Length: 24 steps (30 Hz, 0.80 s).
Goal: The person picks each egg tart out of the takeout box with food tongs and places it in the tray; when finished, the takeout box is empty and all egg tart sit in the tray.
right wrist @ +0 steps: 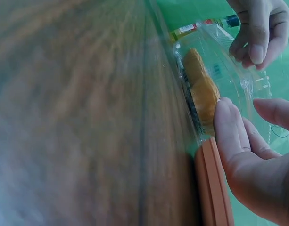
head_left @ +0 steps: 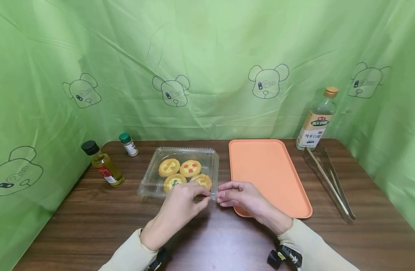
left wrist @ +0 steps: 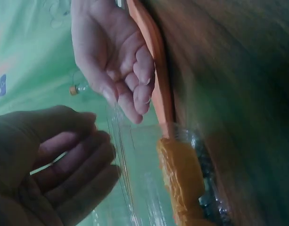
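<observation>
A clear plastic clamshell box [head_left: 149, 177] with several egg tarts [head_left: 169, 168] inside lies on the table in the head view. My left hand [head_left: 183, 201] is over its front right corner, with bent fingers and thumb tip close to the lid's edge. In the left wrist view, a gap shows beside that thumb. My right hand [head_left: 246, 199] reaches in from the right, its fingertips at the same corner and its palm over the orange tray's near left edge. Seen from the right wrist, its thumb and fingers [right wrist: 227, 127] stand apart around the clear rim.
An orange tray [head_left: 261, 165] lies right of the box. Metal tongs [head_left: 331, 184] lie beyond it, near a glass bottle with a yellow cap [head_left: 314, 126]. On the left stand an oil bottle [head_left: 106, 167] and a small green-capped jar [head_left: 129, 146]. Green curtain [head_left: 214, 75] encloses the table.
</observation>
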{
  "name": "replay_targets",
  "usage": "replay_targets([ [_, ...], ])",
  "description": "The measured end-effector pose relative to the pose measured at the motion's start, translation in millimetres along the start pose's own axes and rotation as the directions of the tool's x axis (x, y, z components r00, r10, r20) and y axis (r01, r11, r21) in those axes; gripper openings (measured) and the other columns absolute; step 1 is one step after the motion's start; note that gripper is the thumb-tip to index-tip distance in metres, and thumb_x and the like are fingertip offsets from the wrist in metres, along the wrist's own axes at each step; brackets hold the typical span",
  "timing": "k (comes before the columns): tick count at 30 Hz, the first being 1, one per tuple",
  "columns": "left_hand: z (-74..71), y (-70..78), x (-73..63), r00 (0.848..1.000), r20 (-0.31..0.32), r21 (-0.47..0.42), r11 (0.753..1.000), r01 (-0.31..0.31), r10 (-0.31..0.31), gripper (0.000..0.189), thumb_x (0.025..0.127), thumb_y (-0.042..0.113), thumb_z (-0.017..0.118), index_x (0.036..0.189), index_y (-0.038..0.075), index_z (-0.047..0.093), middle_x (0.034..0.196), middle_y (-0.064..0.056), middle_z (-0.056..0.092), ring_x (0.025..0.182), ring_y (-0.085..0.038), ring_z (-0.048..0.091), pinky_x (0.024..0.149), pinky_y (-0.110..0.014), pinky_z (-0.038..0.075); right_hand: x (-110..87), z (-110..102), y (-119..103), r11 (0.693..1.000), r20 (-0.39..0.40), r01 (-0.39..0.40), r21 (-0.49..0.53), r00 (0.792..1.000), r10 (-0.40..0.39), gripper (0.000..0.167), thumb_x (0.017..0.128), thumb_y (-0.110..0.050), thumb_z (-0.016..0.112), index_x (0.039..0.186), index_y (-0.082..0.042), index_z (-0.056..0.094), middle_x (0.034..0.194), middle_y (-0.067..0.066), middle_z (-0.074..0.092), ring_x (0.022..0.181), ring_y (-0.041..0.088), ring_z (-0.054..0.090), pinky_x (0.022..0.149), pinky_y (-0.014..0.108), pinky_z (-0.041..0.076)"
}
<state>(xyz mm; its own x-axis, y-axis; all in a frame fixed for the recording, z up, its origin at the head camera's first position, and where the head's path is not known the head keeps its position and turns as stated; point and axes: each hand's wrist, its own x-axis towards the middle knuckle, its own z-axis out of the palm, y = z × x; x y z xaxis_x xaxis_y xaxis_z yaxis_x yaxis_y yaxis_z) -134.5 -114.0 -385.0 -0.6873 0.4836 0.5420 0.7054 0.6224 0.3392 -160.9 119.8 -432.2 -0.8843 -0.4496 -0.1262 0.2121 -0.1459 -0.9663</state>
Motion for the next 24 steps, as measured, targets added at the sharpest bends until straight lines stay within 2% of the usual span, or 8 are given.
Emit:
replay_targets([
  [4, 3.3, 3.9, -2.9, 1.0, -0.021, 0.046, 0.999, -0.012, 0.013, 0.015, 0.078, 0.001, 0.089, 0.085, 0.012, 0.081, 0.082, 0.006, 0.075, 0.071, -0.006, 0.069, 0.064, -0.025, 0.058, -2.1, 3.3, 1.2, 0.999, 0.011, -0.015, 0.04, 1.0, 0.015, 0.033, 0.1, 0.0, 0.068, 0.125, 0.02, 0.061, 0.108, 0.022, 0.076, 0.097, 0.025, 0.076, 0.091, 0.039, 0.062],
  [10, 2.1, 6.7, -3.2, 0.999, -0.014, 0.098, 0.994, -0.038, 0.039, 0.015, 0.077, 0.001, 0.091, 0.085, 0.011, 0.083, 0.079, 0.006, 0.07, 0.066, -0.007, 0.065, 0.059, -0.026, 0.056, -3.4, 8.0, -0.1, 0.997, 0.019, -0.011, 0.078, 1.0, 0.009, 0.032, 0.1, 0.003, 0.066, 0.125, 0.021, 0.062, 0.107, 0.022, 0.076, 0.094, 0.023, 0.077, 0.089, 0.037, 0.062],
  [16, 4.2, 7.7, -4.8, 0.998, -0.026, 0.145, 0.988, -0.045, 0.049, 0.015, 0.076, 0.001, 0.092, 0.084, 0.011, 0.083, 0.075, 0.006, 0.064, 0.063, -0.007, 0.061, 0.056, -0.027, 0.055, -2.4, 10.4, 2.2, 0.997, 0.011, -0.019, 0.079, 1.0, 0.018, 0.029, 0.099, 0.003, 0.066, 0.123, 0.02, 0.062, 0.106, 0.022, 0.076, 0.093, 0.023, 0.077, 0.089, 0.037, 0.062],
  [24, 10.3, 5.8, -8.8, 0.993, -0.047, 0.23, 0.968, -0.096, 0.11, 0.015, 0.075, 0.008, 0.096, 0.083, 0.013, 0.083, 0.077, 0.006, 0.057, 0.064, -0.012, 0.058, 0.055, -0.032, 0.054, -2.3, 11.6, 5.4, 0.997, 0.018, -0.02, 0.07, 1.0, 0.019, 0.025, 0.1, 0.002, 0.065, 0.119, 0.018, 0.064, 0.106, 0.023, 0.075, 0.092, 0.022, 0.077, 0.089, 0.037, 0.063],
])
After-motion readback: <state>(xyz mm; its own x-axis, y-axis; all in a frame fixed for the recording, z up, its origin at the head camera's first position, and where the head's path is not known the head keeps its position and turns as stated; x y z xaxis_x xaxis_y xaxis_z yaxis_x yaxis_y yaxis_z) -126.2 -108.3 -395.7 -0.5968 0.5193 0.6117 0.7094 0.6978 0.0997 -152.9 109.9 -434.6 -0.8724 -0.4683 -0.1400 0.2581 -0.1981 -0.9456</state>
